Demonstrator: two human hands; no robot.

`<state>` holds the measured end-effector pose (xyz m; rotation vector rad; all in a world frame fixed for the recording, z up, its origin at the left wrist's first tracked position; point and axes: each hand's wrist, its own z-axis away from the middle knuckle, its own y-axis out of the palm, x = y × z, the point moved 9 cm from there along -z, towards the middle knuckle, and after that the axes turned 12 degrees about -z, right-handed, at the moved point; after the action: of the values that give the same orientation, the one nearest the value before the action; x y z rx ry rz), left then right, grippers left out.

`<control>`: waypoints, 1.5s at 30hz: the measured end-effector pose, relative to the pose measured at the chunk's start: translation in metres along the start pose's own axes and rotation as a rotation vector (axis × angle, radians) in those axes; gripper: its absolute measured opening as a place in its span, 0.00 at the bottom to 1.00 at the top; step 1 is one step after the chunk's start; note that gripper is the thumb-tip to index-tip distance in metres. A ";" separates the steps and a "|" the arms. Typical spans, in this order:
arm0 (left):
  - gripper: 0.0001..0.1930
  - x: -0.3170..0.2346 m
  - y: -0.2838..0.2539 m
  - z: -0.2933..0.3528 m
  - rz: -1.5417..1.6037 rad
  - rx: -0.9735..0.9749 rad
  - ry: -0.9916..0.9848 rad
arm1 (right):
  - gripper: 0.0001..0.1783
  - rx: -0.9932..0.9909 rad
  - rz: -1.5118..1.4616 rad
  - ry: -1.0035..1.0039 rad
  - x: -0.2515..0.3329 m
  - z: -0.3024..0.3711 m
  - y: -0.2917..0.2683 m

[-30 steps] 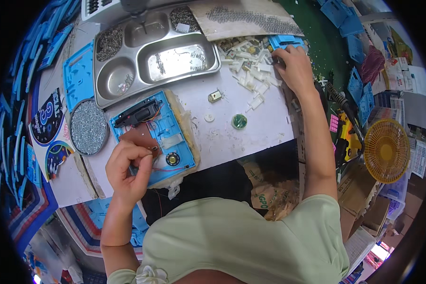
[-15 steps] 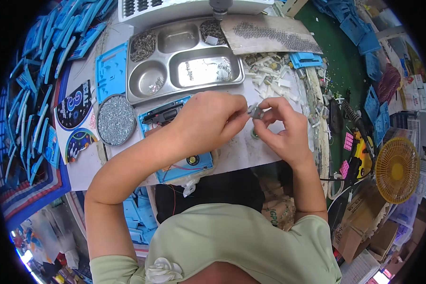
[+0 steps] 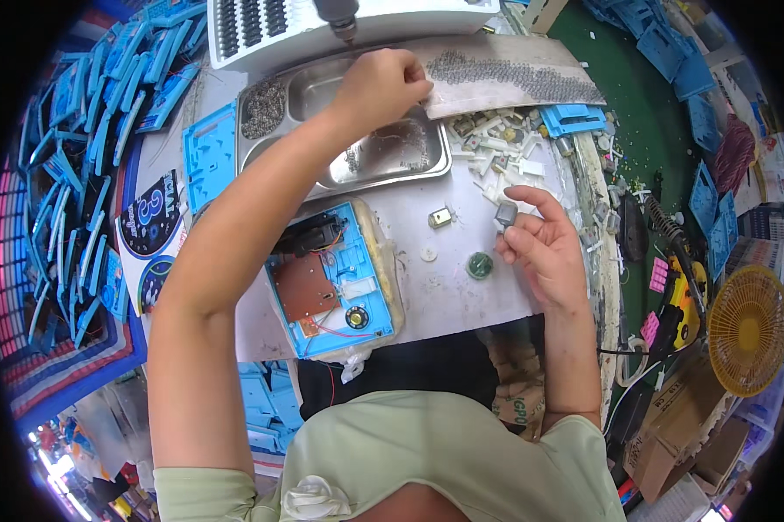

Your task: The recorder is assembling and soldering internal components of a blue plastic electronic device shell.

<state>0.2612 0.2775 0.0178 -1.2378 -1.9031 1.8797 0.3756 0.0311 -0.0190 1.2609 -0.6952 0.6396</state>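
My left hand (image 3: 381, 84) is over the upper right compartment of the steel tray (image 3: 447, 159), beside the left edge of a pale board (image 3: 488, 103). Its fingers are pinched together; whatever they hold, if anything, is too small to make out. Between the thumb and fingers of my right hand (image 3: 549, 248) is a small grey plastic piece (image 3: 506, 212), raised above the table. A blue plastic housing (image 3: 363, 242) lies face-up below the tray, with a brown board (image 3: 303, 285), wires and a round speaker (image 3: 356, 317) in it. A small metal motor (image 3: 441, 217) rests between housing and right hand.
A small round green container (image 3: 478, 265) and a white disc (image 3: 428, 254) lie near the right hand. White plastic parts (image 3: 505, 152) heap beside the tray. A screwdriver (image 3: 336, 16) hangs above it. Blue housings (image 3: 66, 217) pile at left; a yellow fan (image 3: 748, 331) stands right.
My left hand has left the grey piece and moved up to the tray's upper right. My right hand keeps the piece, slightly lower right. The motor and green container now show fully.
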 end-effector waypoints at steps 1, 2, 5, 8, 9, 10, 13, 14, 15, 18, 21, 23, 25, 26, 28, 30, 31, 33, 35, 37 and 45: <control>0.14 0.003 0.000 -0.009 -0.049 -0.017 -0.034 | 0.24 0.002 0.020 -0.009 0.002 -0.001 0.000; 0.14 0.007 0.000 -0.014 -0.100 -0.035 -0.071 | 0.24 0.007 0.039 -0.017 0.003 -0.001 0.001; 0.11 0.000 0.006 -0.017 -0.125 -0.020 -0.085 | 0.23 -0.027 0.107 -0.005 0.011 0.001 -0.001; 0.10 -0.010 0.011 -0.021 -0.173 -0.064 -0.082 | 0.23 -0.073 0.119 -0.017 0.014 0.010 -0.012; 0.10 -0.011 0.013 -0.024 -0.135 -0.055 -0.078 | 0.23 -0.068 0.112 -0.031 0.015 0.010 -0.013; 0.10 -0.010 0.014 -0.025 -0.102 -0.042 -0.079 | 0.23 -0.059 0.101 -0.038 0.015 0.011 -0.014; 0.10 0.004 0.012 -0.021 0.058 -0.001 -0.160 | 0.23 -0.042 0.110 -0.048 0.017 0.015 -0.008; 0.10 0.008 0.015 -0.020 0.135 0.026 -0.193 | 0.23 -0.043 0.117 -0.049 0.018 0.018 -0.007; 0.10 0.012 0.011 -0.021 0.105 0.011 -0.195 | 0.23 -0.054 0.125 -0.058 0.020 0.019 -0.006; 0.10 0.022 0.001 -0.013 0.187 -0.140 -0.218 | 0.24 -0.100 0.139 -0.067 0.023 0.027 -0.005; 0.08 -0.021 -0.024 0.007 -0.124 -0.334 0.094 | 0.26 -0.133 0.166 -0.070 0.026 0.038 -0.006; 0.06 -0.063 -0.028 0.033 -0.138 -0.390 0.328 | 0.25 -0.163 0.367 -0.089 0.031 0.048 -0.015; 0.06 -0.099 -0.052 0.082 0.089 -0.373 0.467 | 0.23 -0.173 0.548 -0.081 0.031 0.060 -0.024; 0.07 -0.101 -0.060 0.107 0.229 -0.257 0.437 | 0.21 -0.145 0.621 -0.107 0.031 0.061 -0.019; 0.06 -0.095 -0.074 0.163 0.357 -0.002 0.229 | 0.19 -0.064 0.894 -0.139 0.029 0.057 -0.007; 0.05 -0.077 -0.072 0.214 0.549 0.161 -0.025 | 0.19 -0.010 0.974 -0.093 0.017 0.049 -0.004; 0.05 -0.068 -0.066 0.232 0.611 0.211 -0.121 | 0.19 0.006 0.988 -0.083 0.015 0.044 -0.004; 0.05 -0.061 -0.061 0.257 0.653 0.122 -0.116 | 0.19 0.043 1.001 -0.046 0.005 0.040 -0.003; 0.06 -0.055 -0.053 0.273 0.689 0.068 -0.139 | 0.20 0.051 1.082 0.015 -0.001 0.034 -0.001; 0.06 -0.052 -0.045 0.285 0.724 0.055 -0.200 | 0.20 0.084 1.188 0.027 -0.003 0.029 0.003; 0.09 -0.055 -0.034 0.296 0.702 -0.010 -0.237 | 0.18 0.473 1.628 -0.356 -0.016 0.019 0.042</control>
<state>0.0882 0.0294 0.0184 -1.9487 -1.7045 2.4314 0.3310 0.0199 -0.0023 1.0008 -1.9674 1.9930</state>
